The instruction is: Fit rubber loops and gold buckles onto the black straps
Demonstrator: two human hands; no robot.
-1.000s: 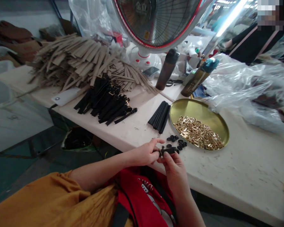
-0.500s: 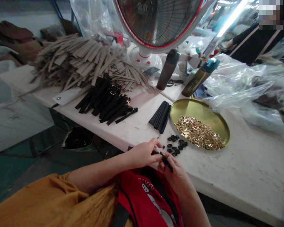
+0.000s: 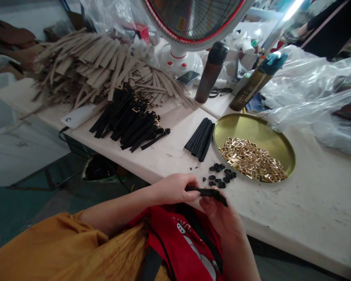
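My left hand [image 3: 179, 189] is closed round one end of a black strap [image 3: 204, 191], thumb and fingers pinching it above the table's front edge. Its other end reaches across to my right hand [image 3: 222, 216], whose partly blurred fingers curl round it; fine detail at that end is smeared. Just beyond my hands lie several small black loops [image 3: 219, 176] on the tabletop. A bundle of flat black straps [image 3: 200, 139] sits behind them. To the right, a round gold tray [image 3: 291, 156] carries a heap of small gold metal buckles [image 3: 253, 159].
Finished-looking black straps with gold buckles [image 3: 131, 121] lie left of centre, before a large pile of beige strips [image 3: 84, 66]. A fan [image 3: 178, 58], a dark bottle [image 3: 210, 74], a teal-capped bottle [image 3: 256, 84] and plastic sheeting [image 3: 318, 101] stand or lie behind.
My right hand has moved slightly right, and the strap now stretches straighter between both hands. My left fingers have closed further together. The camera view has shifted a little.
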